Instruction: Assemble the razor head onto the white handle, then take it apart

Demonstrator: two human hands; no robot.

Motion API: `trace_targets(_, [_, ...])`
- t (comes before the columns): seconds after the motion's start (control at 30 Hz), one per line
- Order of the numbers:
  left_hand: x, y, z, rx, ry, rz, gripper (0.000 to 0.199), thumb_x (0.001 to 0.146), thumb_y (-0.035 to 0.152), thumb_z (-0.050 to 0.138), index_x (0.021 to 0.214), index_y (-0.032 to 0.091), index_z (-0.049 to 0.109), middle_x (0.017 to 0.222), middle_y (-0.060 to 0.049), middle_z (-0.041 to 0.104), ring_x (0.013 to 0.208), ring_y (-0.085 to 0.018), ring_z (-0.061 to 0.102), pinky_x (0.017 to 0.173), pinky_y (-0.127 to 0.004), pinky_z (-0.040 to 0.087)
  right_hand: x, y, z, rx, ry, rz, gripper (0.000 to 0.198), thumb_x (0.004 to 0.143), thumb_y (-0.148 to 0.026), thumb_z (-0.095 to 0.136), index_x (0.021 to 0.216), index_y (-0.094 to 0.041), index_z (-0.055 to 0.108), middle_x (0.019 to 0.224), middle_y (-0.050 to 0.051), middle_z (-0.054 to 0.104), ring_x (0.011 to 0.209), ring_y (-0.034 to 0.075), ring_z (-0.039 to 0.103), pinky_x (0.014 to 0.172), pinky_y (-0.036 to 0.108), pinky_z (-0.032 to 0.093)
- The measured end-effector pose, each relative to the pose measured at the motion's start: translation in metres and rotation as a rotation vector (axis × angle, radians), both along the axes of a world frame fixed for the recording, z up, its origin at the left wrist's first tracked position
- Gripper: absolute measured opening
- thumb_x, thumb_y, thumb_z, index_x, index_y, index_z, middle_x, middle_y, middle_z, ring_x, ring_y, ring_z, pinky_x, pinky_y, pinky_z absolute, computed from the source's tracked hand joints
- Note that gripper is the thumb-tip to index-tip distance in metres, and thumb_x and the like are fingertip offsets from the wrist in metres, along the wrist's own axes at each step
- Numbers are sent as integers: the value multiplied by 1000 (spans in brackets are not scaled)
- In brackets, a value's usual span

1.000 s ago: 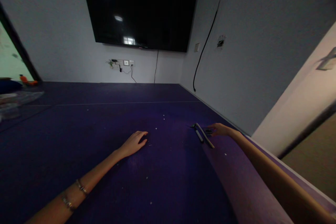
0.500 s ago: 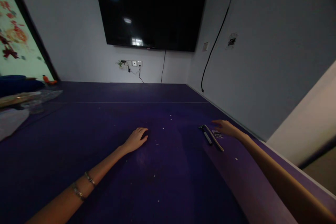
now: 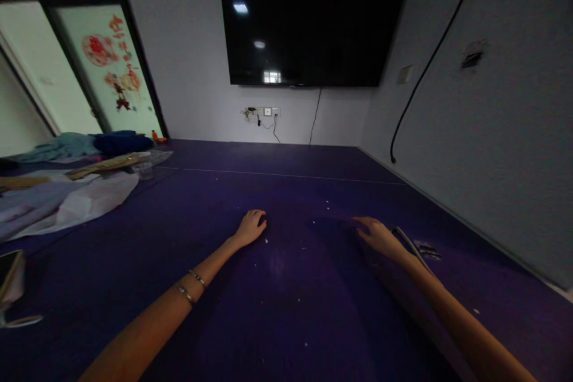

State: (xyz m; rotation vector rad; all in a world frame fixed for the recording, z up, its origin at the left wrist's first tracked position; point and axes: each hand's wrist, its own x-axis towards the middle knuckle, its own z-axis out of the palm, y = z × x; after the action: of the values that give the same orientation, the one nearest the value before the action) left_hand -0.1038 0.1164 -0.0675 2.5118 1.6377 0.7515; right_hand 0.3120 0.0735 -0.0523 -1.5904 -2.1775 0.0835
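My left hand (image 3: pixel 251 228) rests on or just over the purple surface (image 3: pixel 286 316), its fingers loosely curved and the thumb apart, holding nothing. Two bracelets (image 3: pixel 190 286) circle that forearm. To the right, my right hand (image 3: pixel 378 236) is open with fingers stretched toward the middle, and it is empty. Just beyond its wrist lies a long, thin, curved item (image 3: pixel 406 242), partly covered by the forearm. Beside that item is a small dark-and-light piece (image 3: pixel 427 249), too blurred to name. The slim grey-handled item with a dark head is mostly hidden now.
Sheer plastic (image 3: pixel 105 197), a blue cloth bundle (image 3: pixel 123 141) and a pale blue cloth (image 3: pixel 65 148) lie at the left. A phone-like object (image 3: pixel 11 277) sits at the left edge. A black cable (image 3: pixel 414 92) hangs on the right wall; a television (image 3: pixel 308 21) is mounted ahead.
The view has turned left, bringing in more of the door and cloths. My right hand has moved left, away from the small piece and across the thin items. My left hand stays open.
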Motion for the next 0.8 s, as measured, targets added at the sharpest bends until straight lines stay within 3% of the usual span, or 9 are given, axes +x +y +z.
trace_targets(0.23, [0, 4, -9, -13, 57, 46, 36, 85, 29, 42, 114, 13, 54, 125, -16, 53, 122, -29, 42, 101, -46, 32, -31, 1, -32, 19, -57, -147, 43, 86, -37, 40, 122, -18, 55, 129, 12, 52, 121, 28, 45, 98, 47, 37])
trace_targets(0.8, [2, -2, -7, 11, 136, 50, 41, 88, 32, 36, 118, 10, 55, 130, -17, 51, 125, -29, 40, 104, -45, 30, -33, -4, -31, 21, -110, -151, 45, 88, -36, 35, 123, -14, 55, 131, 13, 50, 122, 28, 44, 98, 44, 38])
